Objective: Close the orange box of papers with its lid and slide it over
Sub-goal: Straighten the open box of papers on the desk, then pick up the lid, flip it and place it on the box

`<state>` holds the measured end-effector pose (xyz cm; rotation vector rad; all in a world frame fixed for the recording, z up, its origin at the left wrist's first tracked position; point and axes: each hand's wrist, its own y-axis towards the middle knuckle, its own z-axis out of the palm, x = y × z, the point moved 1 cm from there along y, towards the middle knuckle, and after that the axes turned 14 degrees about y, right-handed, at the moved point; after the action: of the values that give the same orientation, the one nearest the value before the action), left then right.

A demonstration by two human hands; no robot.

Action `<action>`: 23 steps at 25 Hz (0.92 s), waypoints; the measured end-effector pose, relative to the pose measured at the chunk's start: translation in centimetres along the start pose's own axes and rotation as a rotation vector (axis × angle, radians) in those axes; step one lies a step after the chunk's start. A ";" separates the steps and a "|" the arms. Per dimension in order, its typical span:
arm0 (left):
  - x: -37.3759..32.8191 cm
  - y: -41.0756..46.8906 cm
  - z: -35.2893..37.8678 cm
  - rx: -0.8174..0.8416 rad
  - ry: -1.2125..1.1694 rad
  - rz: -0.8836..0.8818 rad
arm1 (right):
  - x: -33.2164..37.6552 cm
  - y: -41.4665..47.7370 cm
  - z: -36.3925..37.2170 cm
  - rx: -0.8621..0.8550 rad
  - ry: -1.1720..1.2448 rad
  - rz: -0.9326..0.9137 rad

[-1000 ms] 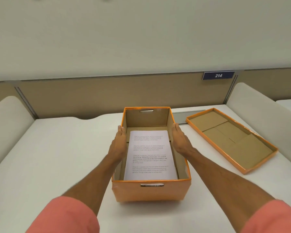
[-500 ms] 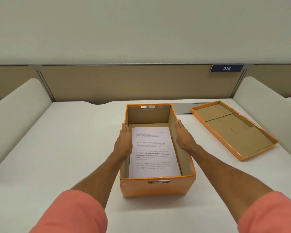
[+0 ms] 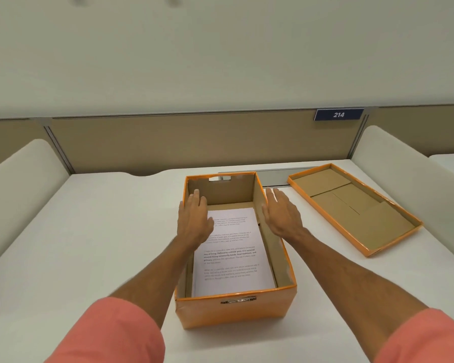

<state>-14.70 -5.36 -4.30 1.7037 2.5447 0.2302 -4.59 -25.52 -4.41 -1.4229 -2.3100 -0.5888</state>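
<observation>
An open orange box (image 3: 236,311) stands on the white desk in front of me, with a stack of printed papers (image 3: 231,258) lying flat inside. Its orange lid (image 3: 351,205) lies upside down on the desk to the right, brown inside showing. My left hand (image 3: 194,221) hovers over the box's left wall, fingers spread, holding nothing. My right hand (image 3: 282,216) hovers over the right wall, fingers apart and off the cardboard.
The white desk (image 3: 89,244) has a brown partition (image 3: 168,142) at the back with a blue "214" sign (image 3: 338,114). Cream side dividers (image 3: 19,184) rise on the left and right. A grey cable slot (image 3: 278,175) lies behind the box.
Both hands have let go of the box's side walls and lifted, fingers spreading. The view has tilted slightly; the box sits in about the same place.
</observation>
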 end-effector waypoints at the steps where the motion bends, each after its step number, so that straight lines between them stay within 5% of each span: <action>1: -0.9 0.6 -0.3 -0.013 0.031 0.041 | -0.2 0.2 -0.7 -0.022 -0.031 -0.011; 16: -26.9 8.6 -0.6 -0.091 -0.097 0.251 | -17.4 5.1 -11.5 -0.110 -0.199 0.099; 23: -36.4 11.5 5.8 0.062 -0.103 0.185 | -29.2 8.5 -13.7 -0.048 -0.270 0.132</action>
<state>10.56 -34.13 -9.04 1.9223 2.3467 0.0708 16.71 -51.10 -6.25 -1.7569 -2.3907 -0.4392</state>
